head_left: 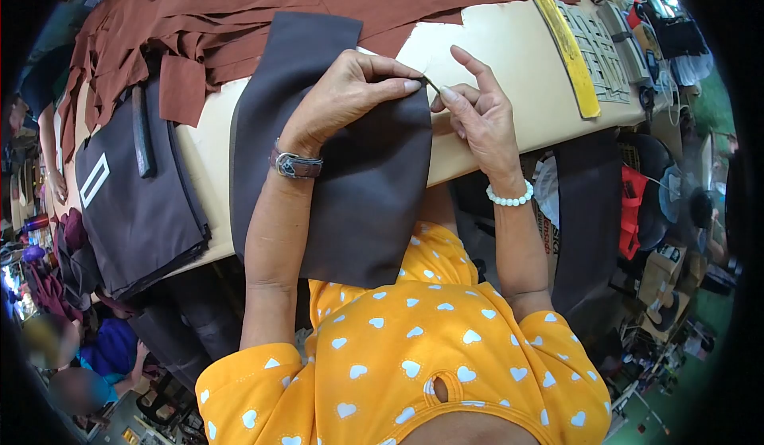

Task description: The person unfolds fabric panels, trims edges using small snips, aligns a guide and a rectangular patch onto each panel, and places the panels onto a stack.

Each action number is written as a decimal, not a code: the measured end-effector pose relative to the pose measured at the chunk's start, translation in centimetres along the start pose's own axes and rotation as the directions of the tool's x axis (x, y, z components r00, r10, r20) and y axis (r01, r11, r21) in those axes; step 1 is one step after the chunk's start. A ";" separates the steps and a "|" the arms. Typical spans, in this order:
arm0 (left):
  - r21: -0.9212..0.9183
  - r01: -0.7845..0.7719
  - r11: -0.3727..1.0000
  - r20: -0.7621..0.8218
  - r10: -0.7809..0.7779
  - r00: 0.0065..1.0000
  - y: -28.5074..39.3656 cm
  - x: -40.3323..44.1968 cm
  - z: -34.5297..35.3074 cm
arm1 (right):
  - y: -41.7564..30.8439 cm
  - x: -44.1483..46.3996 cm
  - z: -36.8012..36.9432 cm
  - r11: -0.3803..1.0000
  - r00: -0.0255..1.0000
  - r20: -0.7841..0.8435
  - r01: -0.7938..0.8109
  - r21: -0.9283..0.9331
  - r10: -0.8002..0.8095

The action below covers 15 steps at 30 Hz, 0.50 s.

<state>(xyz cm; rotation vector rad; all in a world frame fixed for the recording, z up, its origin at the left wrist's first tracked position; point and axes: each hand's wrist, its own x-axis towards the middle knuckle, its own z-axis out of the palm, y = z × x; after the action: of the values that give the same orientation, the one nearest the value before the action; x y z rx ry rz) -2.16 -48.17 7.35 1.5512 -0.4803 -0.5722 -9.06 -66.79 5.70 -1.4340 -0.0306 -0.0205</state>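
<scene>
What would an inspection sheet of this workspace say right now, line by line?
Surface: cream table, largely covered.
Job's things: dark sheet draped over the near edge; thin dark strip at its upper right corner.
Clutter: brown pieces heaped at the far side; stack of dark sheets at left, bearing a dark bar and white frame; yellow strip at right.
Grippers: left hand pinches the sheet's corner; right hand is at the strip, grip unclear.
Cables: pale cord by the table's right end.
Surroundings: another person's arm at left; red bag and boxes at right.
</scene>
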 end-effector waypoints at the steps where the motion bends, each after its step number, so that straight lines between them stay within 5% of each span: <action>1: 0.003 0.017 1.000 0.001 -0.017 1.000 0.0 0.0 0.0 | -0.1 -0.1 -0.1 1.000 1.000 -0.011 -0.009 0.010 0.009; 6: 0.003 0.008 1.000 -0.011 -0.008 1.000 -0.1 0.0 -0.1 | 0.2 1.9 -4.0 0.977 0.936 -0.317 0.094 -0.192 -0.152; 7: -0.002 0.052 0.999 -0.041 -0.052 0.998 0.6 -0.2 -0.1 | 0.2 3.1 -5.9 0.918 0.900 -0.370 0.077 -0.388 -0.232; 9: 0.074 -0.016 0.997 -0.106 0.024 0.994 0.3 0.0 0.0 | 0.1 4.9 -9.0 0.700 0.814 -0.422 -0.027 -0.714 -0.399; 12: 0.325 -0.055 0.944 -0.200 0.126 0.972 0.9 0.5 0.2 | -0.6 5.9 -8.8 0.254 0.680 -0.132 0.082 -0.964 -0.721; 13: 0.419 -0.235 0.877 -0.235 0.355 0.905 -0.2 1.3 0.4 | -1.9 4.8 -6.0 0.479 0.785 -0.200 0.137 -0.867 -0.586; 15: 0.600 -0.341 0.724 -0.255 0.577 0.776 0.0 2.2 1.1 | -2.2 2.2 0.1 0.827 0.926 -0.152 0.223 -0.516 -0.345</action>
<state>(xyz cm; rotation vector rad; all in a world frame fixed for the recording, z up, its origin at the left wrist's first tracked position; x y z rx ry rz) -1.11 -50.35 7.20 1.9105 -0.7003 0.3470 -6.94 -66.97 7.99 -1.9202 -0.0445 -0.4836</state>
